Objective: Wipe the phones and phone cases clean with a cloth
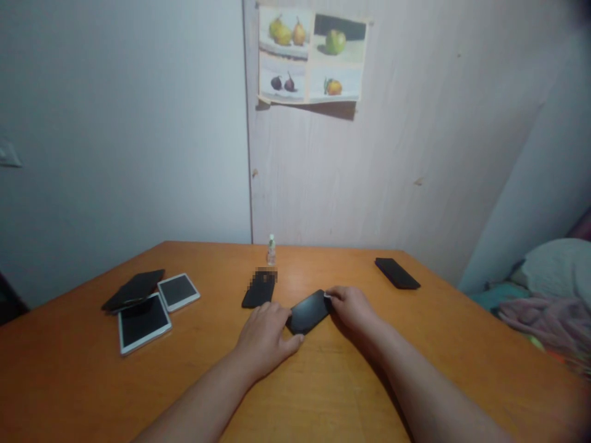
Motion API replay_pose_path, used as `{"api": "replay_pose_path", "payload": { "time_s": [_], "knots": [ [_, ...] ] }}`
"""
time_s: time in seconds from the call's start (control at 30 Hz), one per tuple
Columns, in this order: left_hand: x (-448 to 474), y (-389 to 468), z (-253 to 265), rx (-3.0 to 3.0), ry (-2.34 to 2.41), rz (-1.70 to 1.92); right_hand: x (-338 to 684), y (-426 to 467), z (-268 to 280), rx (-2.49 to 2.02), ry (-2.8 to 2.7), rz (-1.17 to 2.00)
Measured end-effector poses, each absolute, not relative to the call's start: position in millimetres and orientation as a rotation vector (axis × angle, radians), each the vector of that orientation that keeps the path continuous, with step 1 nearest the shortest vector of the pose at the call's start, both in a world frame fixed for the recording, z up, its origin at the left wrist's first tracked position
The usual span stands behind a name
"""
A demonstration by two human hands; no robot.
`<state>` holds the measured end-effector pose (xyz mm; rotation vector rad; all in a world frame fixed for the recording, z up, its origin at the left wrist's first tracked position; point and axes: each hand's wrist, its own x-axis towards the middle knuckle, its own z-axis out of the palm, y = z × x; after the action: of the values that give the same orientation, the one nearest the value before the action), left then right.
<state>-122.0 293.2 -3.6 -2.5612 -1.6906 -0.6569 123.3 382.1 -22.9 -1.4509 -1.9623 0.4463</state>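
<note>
A black smartphone (308, 312) lies screen up and slanted on the wooden table in front of me. My left hand (265, 337) grips its left end, fingers at the far side and thumb by the near edge. At the phone's far right corner, my right hand (353, 307) has its fingers pinched on a small white piece (327, 296), perhaps cloth or paper; most of it is hidden by the fingers. Just beyond my left hand lies a flat black item (259, 290), partly blurred out. Behind that stands a small clear bottle (271, 251) with a white cap.
To the left, a white-framed tablet (144, 323) and a smaller white-framed one (179, 291) lie beside a black case (136, 289), which overlaps the larger tablet. A black flat case (397, 273) rests at the table's (314, 400) far right. Bedding (545, 307) lies beyond the right edge.
</note>
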Motion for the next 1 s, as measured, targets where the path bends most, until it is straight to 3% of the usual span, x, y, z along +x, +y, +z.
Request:
{"api": "replay_pose_path", "payload": {
  "time_s": [0.33,0.73,1.0],
  "knots": [
    [-118,288,7,-2.568,-1.612,-0.623,117,383,-13,-1.297,-1.690,0.432],
    [-121,294,-3,-2.553,-1.644,-0.695,100,357,-6,-1.256,-1.862,0.094],
    [-123,301,-8,-2.618,-1.638,-0.879,58,323,-1,-0.775,-2.193,0.085]
  ]
}}
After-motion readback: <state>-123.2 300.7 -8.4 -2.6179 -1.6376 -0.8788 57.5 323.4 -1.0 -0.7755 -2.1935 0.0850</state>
